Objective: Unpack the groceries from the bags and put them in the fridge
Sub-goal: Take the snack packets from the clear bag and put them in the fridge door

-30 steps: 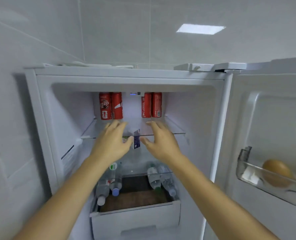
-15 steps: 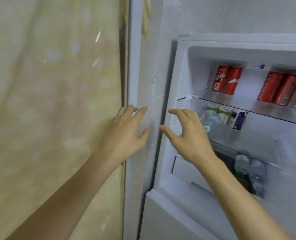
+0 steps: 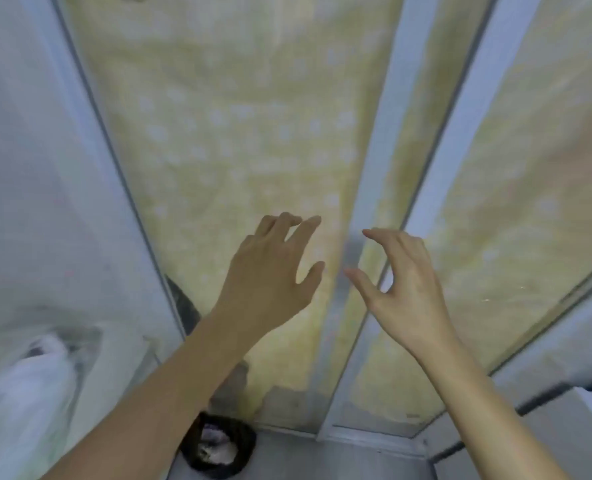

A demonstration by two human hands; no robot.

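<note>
Both hands empty, left hand (image 3: 270,271) w/ fingers spread, right hand (image 3: 405,282) loosely curled, fridge out of view; best swing down-left to the blurry white plastic bag (image 3: 20,386) at frame's lower-left edge, grab groceries two-handed.

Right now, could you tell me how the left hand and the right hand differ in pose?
The left hand shows its back, fingers fairly straight and lightly spread; the right hand has its fingers hooked over, claw-like. The left hand is in front of the yellowish panel; the right hand is in front of the pale frame bars. Both are raised, empty, thumbs pointing inward.
</note>
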